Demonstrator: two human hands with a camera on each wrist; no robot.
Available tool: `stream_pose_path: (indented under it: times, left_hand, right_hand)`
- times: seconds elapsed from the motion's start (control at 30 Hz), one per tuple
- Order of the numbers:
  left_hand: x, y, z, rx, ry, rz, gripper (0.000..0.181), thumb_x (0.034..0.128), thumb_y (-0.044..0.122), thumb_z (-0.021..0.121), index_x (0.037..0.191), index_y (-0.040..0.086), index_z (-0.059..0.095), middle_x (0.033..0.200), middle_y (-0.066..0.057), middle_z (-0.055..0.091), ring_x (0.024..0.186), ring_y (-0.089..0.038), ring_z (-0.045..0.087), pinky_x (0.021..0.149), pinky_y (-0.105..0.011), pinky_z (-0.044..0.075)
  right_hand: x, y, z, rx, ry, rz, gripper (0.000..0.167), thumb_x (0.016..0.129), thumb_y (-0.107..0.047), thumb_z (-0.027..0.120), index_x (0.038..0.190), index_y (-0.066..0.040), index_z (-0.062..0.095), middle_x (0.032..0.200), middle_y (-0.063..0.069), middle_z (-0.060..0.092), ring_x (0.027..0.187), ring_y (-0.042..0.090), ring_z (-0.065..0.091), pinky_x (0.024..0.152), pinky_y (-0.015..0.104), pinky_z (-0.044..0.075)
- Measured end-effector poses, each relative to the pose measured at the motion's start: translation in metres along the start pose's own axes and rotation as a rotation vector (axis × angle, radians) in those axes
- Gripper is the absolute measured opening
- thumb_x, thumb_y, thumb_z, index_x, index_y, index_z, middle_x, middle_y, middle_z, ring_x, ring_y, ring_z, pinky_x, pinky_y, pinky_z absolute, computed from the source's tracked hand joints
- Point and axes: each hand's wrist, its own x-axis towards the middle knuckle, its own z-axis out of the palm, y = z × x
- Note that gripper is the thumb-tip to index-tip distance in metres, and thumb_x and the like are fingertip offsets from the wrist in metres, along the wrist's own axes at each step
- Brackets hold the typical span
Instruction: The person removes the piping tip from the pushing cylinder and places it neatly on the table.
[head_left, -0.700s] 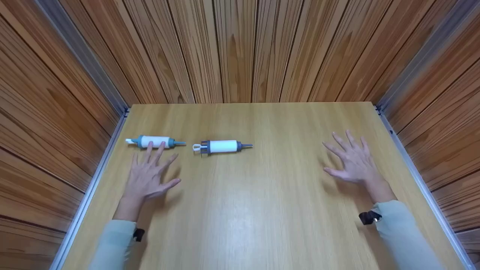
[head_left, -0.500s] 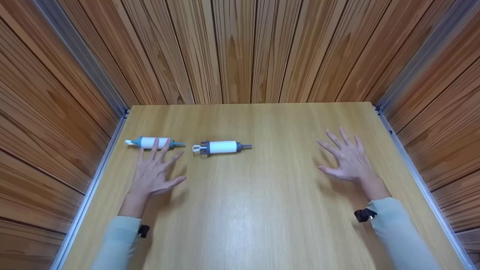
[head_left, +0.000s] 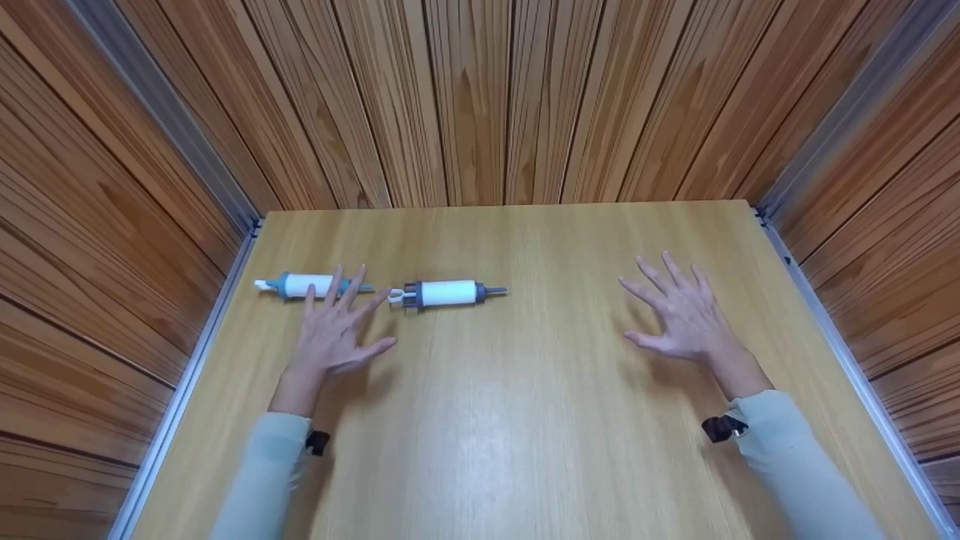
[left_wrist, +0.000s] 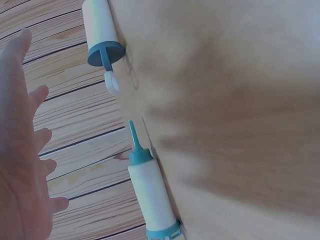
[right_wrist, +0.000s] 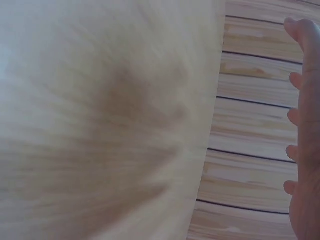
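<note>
Two syringe-like tubes with white barrels lie on their sides on the wooden table in the head view. The left one, a teal-ended syringe [head_left: 298, 285], has its nozzle pointing right. To its right is a dark blue-grey-ended syringe [head_left: 448, 293] with a white loop at its left end. My left hand [head_left: 334, 337] hovers with spread fingers, partly covering the teal-ended syringe; the left wrist view shows the left hand [left_wrist: 22, 160] apart from both syringes. Far to the right, my right hand [head_left: 682, 322] is spread above the table, holding nothing.
The table [head_left: 480, 420] is bounded by wood-plank walls [head_left: 480, 105] at the back and both sides. Metal rails [head_left: 195, 349] run along its side edges. Dark wrist-worn devices [head_left: 724, 428] sit at both sleeve cuffs.
My left hand has moved right and slightly forward, toward the gap between the syringes. The right hand has drifted left and slightly forward. Both syringes lie as before.
</note>
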Motion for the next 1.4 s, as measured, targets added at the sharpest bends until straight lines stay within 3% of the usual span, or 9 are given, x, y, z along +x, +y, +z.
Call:
stream_pose_path:
  times: [0.47,0.9,1.07,1.2,1.4]
  left_hand:
    - [0.028,0.014,0.009,-0.023,0.050,0.036,0.089,0.0963,0.077,0.060,0.172,0.033,0.046,0.190,-0.013,0.022,0.176,-0.052,0.017,0.134,-0.086,0.019]
    - [0.046,0.027,0.019,-0.108,0.020,0.019,0.088,0.0972,0.072,0.066,0.174,0.036,0.042,0.191,-0.012,0.021,0.177,-0.051,0.014,0.132,-0.089,0.019]
    - [0.051,0.028,0.027,-0.123,0.002,0.017,0.090,0.0971,0.075,0.063,0.174,0.035,0.042,0.191,-0.012,0.021,0.177,-0.050,0.013,0.132,-0.088,0.022]
    - [0.056,0.028,0.030,-0.154,0.032,0.027,0.091,0.0945,0.076,0.066,0.172,0.031,0.048,0.190,-0.011,0.026,0.178,-0.048,0.015,0.132,-0.086,0.024]
    - [0.066,0.034,0.038,-0.233,0.072,0.070,0.091,0.0915,0.069,0.079,0.168,0.026,0.054,0.187,-0.013,0.032,0.176,-0.051,0.016,0.131,-0.087,0.026]
  right_hand:
    - [0.011,-0.024,-0.003,0.040,0.055,-0.053,0.088,0.086,-0.058,0.077,0.165,-0.026,0.057,0.178,0.020,0.047,0.164,0.062,0.037,0.123,0.094,0.027]
    - [0.014,-0.040,0.001,0.171,0.122,-0.055,0.085,0.085,-0.050,0.080,0.162,-0.020,0.061,0.176,0.022,0.049,0.163,0.064,0.037,0.119,0.096,0.030]
    - [0.015,-0.044,0.004,0.286,0.159,-0.021,0.086,0.084,-0.042,0.084,0.163,-0.020,0.060,0.177,0.022,0.047,0.163,0.065,0.036,0.116,0.098,0.030]
    - [0.017,-0.047,0.005,0.422,0.197,0.019,0.087,0.083,-0.033,0.086,0.164,-0.018,0.059,0.177,0.023,0.047,0.164,0.065,0.036,0.113,0.100,0.029]
    - [0.017,-0.049,0.006,0.616,0.231,0.066,0.088,0.083,-0.018,0.087,0.165,-0.008,0.056,0.178,0.028,0.043,0.165,0.060,0.038,0.124,0.090,0.032]
